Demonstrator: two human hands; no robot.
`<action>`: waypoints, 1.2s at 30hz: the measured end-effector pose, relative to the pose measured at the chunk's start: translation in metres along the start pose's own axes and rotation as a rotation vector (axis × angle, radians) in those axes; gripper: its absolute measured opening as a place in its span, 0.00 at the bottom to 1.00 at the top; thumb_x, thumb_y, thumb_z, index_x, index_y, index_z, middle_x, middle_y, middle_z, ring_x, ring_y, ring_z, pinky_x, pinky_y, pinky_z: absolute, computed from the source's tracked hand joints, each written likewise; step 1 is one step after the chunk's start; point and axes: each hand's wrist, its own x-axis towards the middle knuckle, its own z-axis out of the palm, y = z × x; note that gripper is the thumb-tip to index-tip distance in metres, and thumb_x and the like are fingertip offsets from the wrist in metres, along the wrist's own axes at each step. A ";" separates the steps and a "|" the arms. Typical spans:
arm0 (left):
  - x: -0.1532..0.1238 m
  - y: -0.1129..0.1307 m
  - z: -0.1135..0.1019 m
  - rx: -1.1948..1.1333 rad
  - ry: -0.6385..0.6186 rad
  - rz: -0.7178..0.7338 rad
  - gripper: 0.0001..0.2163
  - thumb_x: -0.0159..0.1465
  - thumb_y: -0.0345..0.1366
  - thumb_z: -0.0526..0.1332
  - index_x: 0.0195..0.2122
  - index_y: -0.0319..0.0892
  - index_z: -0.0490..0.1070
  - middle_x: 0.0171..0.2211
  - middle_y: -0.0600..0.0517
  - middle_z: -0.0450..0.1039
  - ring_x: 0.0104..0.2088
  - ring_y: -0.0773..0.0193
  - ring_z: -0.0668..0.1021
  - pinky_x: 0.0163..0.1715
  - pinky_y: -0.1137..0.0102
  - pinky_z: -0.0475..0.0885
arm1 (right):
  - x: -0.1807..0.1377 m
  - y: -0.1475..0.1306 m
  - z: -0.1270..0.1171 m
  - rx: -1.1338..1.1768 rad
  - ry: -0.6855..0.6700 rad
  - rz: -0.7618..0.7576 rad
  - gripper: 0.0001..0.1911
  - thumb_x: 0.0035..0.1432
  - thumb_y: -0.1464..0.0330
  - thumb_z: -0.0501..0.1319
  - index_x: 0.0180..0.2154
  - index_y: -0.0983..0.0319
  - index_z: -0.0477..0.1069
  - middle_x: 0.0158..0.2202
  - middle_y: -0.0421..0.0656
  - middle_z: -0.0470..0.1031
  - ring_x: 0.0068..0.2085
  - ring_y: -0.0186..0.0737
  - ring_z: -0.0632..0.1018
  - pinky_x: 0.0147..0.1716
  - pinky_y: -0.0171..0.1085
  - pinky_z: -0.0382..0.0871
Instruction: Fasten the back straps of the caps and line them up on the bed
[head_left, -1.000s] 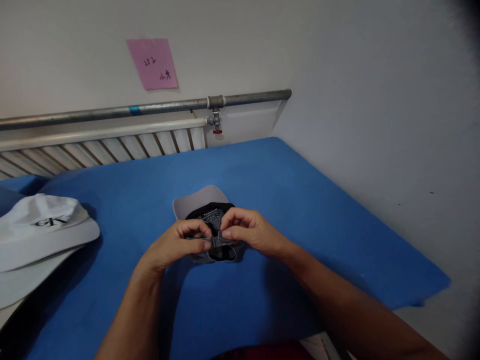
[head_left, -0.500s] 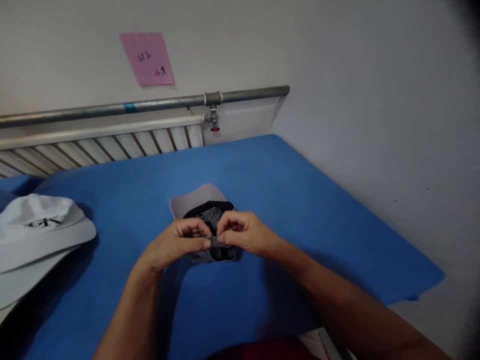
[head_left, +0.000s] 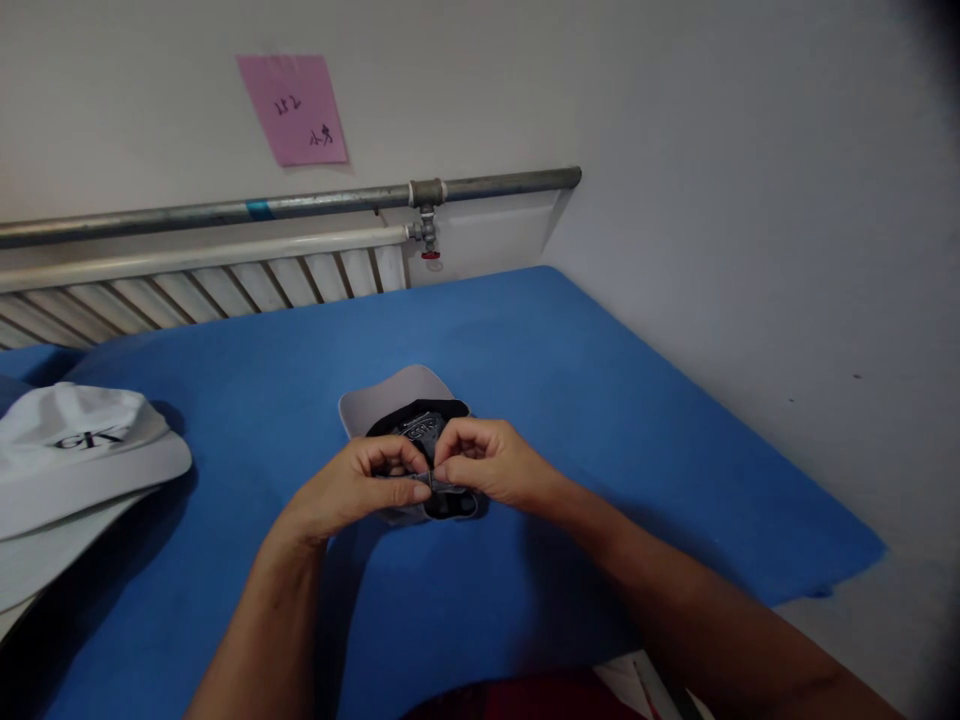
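Note:
A light grey cap (head_left: 390,395) lies upside down on the blue table (head_left: 585,400), brim pointing away from me, its dark lining facing up. My left hand (head_left: 352,490) and my right hand (head_left: 487,465) meet over the cap's near edge. Both pinch the thin grey back strap (head_left: 439,486) of the cap between thumb and fingers, one on each side. The hands hide most of the strap and the cap's rear opening.
A stack of white caps (head_left: 75,460) with a black logo sits at the left edge of the table. Behind the table run a radiator (head_left: 202,285) and a metal pipe (head_left: 300,205) with a red valve. A pink note (head_left: 292,108) hangs on the wall. A white wall stands on the right.
My fingertips have drawn closer together on the strap, and the view has tilted up slightly. The cap stays in the same place.

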 end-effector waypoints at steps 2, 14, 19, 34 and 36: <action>0.000 0.001 0.000 -0.008 0.006 -0.002 0.11 0.52 0.38 0.71 0.32 0.38 0.74 0.22 0.56 0.69 0.23 0.73 0.68 0.25 0.75 0.63 | 0.000 0.000 0.000 0.013 0.006 -0.013 0.03 0.46 0.71 0.64 0.25 0.62 0.70 0.21 0.34 0.67 0.23 0.27 0.66 0.22 0.30 0.59; 0.002 -0.001 0.000 -0.039 -0.009 0.037 0.10 0.54 0.38 0.70 0.29 0.39 0.73 0.20 0.59 0.65 0.21 0.75 0.65 0.21 0.78 0.59 | -0.002 0.003 -0.002 0.026 -0.088 -0.099 0.05 0.51 0.69 0.65 0.29 0.62 0.71 0.24 0.35 0.69 0.26 0.28 0.69 0.25 0.31 0.63; 0.001 -0.001 -0.001 -0.120 0.034 0.028 0.09 0.56 0.39 0.68 0.31 0.38 0.74 0.24 0.56 0.70 0.24 0.74 0.69 0.25 0.77 0.63 | -0.004 0.002 -0.004 -0.308 -0.041 -0.298 0.13 0.47 0.67 0.70 0.37 0.60 0.73 0.30 0.37 0.71 0.30 0.31 0.70 0.30 0.33 0.66; 0.000 -0.004 -0.005 -0.231 0.022 0.103 0.11 0.54 0.33 0.70 0.35 0.41 0.70 0.29 0.55 0.73 0.27 0.72 0.73 0.27 0.77 0.66 | -0.003 0.017 0.001 -0.601 0.092 -0.673 0.09 0.53 0.73 0.65 0.38 0.62 0.72 0.33 0.41 0.75 0.35 0.35 0.76 0.36 0.35 0.71; 0.000 -0.003 -0.004 -0.196 0.030 0.124 0.08 0.55 0.33 0.69 0.32 0.40 0.70 0.26 0.57 0.71 0.26 0.74 0.71 0.26 0.78 0.64 | -0.002 0.018 0.001 -0.548 0.104 -0.691 0.09 0.52 0.72 0.66 0.37 0.61 0.72 0.32 0.40 0.74 0.33 0.34 0.75 0.34 0.34 0.71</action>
